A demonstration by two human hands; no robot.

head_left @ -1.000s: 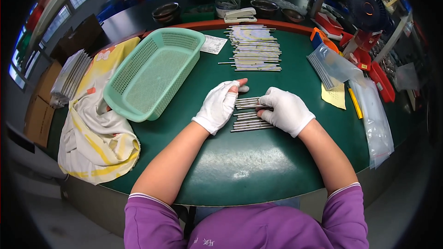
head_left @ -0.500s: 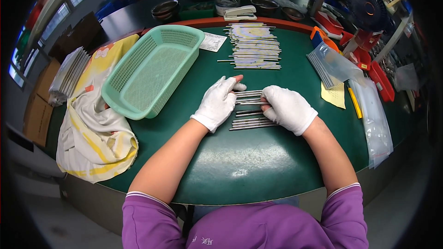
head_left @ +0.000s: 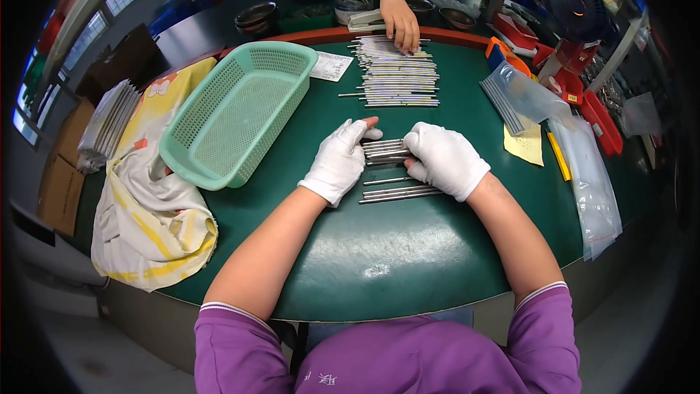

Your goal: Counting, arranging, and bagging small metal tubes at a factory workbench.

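Observation:
Several thin metal rods (head_left: pixel 385 149) lie side by side between my two white-gloved hands. My right hand (head_left: pixel 446 160) is closed over their right ends, thumb and fingers pressed together. At their left ends rests my left hand (head_left: pixel 337 162), cupped, with its thumb and one bare-tipped finger stretched out; its other fingers are partly hidden. Closer to me, a few loose metal rods (head_left: pixel 397 195) lie on the green tabletop, under the edge of my right hand. Farther away is a large row of metal rods (head_left: pixel 401 80), with a co-worker's bare hand (head_left: pixel 399 22) over its far end.
A green plastic basket (head_left: pixel 244 113) stands at the left, beside a yellow-and-white cloth (head_left: pixel 157 219). Plastic bags (head_left: pixel 587 182), a yellow note (head_left: pixel 523 147), bagged rods (head_left: pixel 503 101) and red bins (head_left: pixel 601 125) line the right. A fan (head_left: pixel 574 4) stands behind them.
A co-worker's hand has reached in over the far rods. My right hand has shifted slightly left and away from me. Fewer rods lie loose near me; the rods between my hands are bunched closer.

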